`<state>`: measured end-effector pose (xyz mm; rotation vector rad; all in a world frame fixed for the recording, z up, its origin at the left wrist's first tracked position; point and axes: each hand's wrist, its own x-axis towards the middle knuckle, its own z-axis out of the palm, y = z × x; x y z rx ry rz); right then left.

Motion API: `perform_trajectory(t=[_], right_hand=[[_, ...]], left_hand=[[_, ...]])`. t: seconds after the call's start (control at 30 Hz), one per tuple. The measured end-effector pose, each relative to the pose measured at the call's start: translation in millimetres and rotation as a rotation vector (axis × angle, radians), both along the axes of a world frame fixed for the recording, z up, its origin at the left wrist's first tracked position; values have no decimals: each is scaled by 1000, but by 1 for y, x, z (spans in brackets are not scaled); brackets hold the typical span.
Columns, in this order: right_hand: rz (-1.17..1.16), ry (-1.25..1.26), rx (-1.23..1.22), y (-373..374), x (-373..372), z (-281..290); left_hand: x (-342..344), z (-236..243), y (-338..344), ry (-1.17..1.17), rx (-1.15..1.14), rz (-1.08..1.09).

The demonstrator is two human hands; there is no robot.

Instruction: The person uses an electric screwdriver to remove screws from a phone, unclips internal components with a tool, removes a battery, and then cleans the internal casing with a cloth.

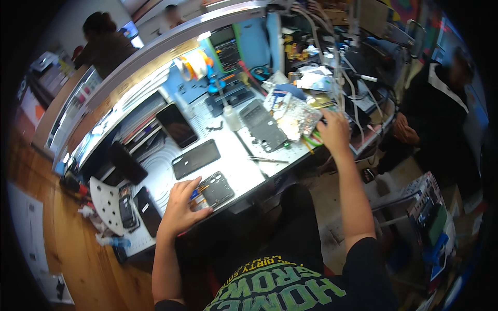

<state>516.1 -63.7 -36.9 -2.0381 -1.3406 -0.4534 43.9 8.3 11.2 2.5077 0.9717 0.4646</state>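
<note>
My left hand rests at the front of the white workbench. Its thumb and fingers span the left end of an opened phone, whose dark back with round camera openings faces up. A bit of blue and some thin ribbon cable show between the fingers. Farther right, my right hand reaches over the bench's right part with fingers apart. Its fingertips are beside a crinkled silvery bag and some green-handled tools. Whether they touch these is too blurred to tell.
Behind the opened phone lie a dark phone panel and a black phone. A grey phone housing, a white bottle and tweezers sit mid-bench. Cables clutter the back right; a person is at the right.
</note>
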Motion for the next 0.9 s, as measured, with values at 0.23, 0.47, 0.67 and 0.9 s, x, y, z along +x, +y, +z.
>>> perform_trajectory(t=[0.23, 0.47, 0.67, 0.9], right_hand=[[58, 23, 103, 0, 17, 3], [-30, -184, 254, -27, 18, 9], [-104, -246, 351, -53, 36, 7], [-75, 312, 582, -79, 36, -15]], left_hand=[[2, -5, -14, -117, 0, 48], [-8, -11, -34, -206, 295, 85], [-35, -9, -53, -367, 451, 483], [-114, -26, -47, -253, 451, 662]])
